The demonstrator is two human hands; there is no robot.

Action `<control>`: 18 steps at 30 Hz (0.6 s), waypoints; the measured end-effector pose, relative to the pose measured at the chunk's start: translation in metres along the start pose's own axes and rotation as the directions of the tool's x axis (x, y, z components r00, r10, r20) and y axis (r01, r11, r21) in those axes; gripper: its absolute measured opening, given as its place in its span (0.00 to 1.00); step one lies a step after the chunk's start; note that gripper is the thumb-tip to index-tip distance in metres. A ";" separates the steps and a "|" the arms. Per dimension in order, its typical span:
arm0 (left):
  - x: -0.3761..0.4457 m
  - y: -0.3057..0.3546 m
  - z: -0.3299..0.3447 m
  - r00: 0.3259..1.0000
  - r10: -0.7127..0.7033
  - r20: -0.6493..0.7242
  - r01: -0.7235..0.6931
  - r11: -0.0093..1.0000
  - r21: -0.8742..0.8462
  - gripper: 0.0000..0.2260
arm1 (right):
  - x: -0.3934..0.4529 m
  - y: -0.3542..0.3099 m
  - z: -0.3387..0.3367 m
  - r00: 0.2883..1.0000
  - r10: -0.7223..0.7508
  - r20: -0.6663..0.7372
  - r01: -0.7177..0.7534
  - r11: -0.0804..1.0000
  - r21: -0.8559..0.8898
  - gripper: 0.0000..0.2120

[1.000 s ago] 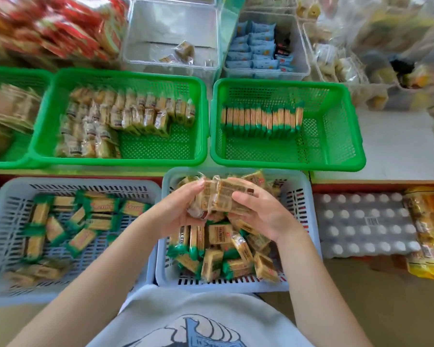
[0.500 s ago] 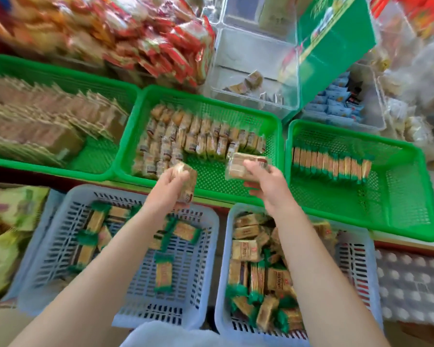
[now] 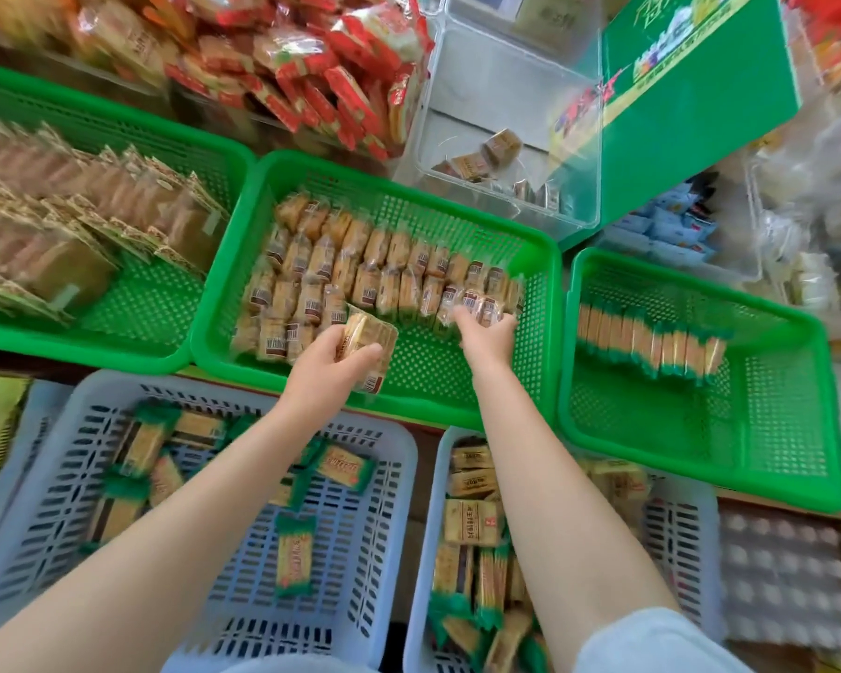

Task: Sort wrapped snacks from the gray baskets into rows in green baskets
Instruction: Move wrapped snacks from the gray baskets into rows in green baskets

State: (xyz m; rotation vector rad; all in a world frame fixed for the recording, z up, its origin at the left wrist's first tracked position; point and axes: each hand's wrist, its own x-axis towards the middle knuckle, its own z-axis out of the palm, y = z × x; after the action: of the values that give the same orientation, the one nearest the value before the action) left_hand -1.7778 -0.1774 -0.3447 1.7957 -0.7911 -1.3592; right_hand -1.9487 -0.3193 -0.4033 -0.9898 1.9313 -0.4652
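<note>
1. Head view is taken from above two gray baskets, near the person, with three green baskets beyond them.
2. Middle green basket [image 3: 537, 303] is the one being filled; clear-wrapped snacks [image 3: 360, 269] are stood in it in rows, the front row being only part built at its left end.
3. Left hand [image 3: 328, 364] is held over the front of that basket, with fingers and thumb curled round a clear-wrapped packet [image 3: 367, 340]. The packet is held just clear of the front row's right end.
4. Right hand [image 3: 486, 335] is reached to the right end of the second row. Its fingers are closed on a second packet [image 3: 479, 303], which is being set against the row there.
5. Step in hand, as judged: placement of two packets, both hands being loaded, neither packet yet let go.
6. Next move, as judged: the right packet is to be stood upright and flush with its neighbours before release; the left packet is then to be added to the front row, label facing as the others.
7. Right gray basket [image 3: 680, 541] is seen to hold mixed stock, so further picking is judged to remain. Left gray basket [image 3: 389, 478] holds loose green-ended bars.
</note>
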 end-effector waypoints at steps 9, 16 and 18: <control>0.002 -0.003 -0.002 0.997 0.000 0.071 0.001 1.000 -0.004 0.03 | 0.026 0.008 0.015 0.989 0.126 0.071 -0.136 0.977 0.165 0.36; 0.003 0.003 0.000 0.993 -0.051 0.106 0.051 0.999 0.004 0.09 | 0.013 -0.004 -0.007 0.981 0.145 0.127 -0.146 0.989 0.006 0.45; 0.004 0.005 0.000 0.993 -0.055 0.103 0.058 0.998 -0.027 0.10 | -0.005 -0.009 -0.022 0.984 0.126 0.127 -0.122 0.992 -0.041 0.44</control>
State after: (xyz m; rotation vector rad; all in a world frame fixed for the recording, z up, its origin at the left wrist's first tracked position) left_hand -1.7768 -0.1838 -0.3426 1.7487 -0.7740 -1.5020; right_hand -1.9618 -0.3219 -0.3832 -0.8922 1.8756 -0.2914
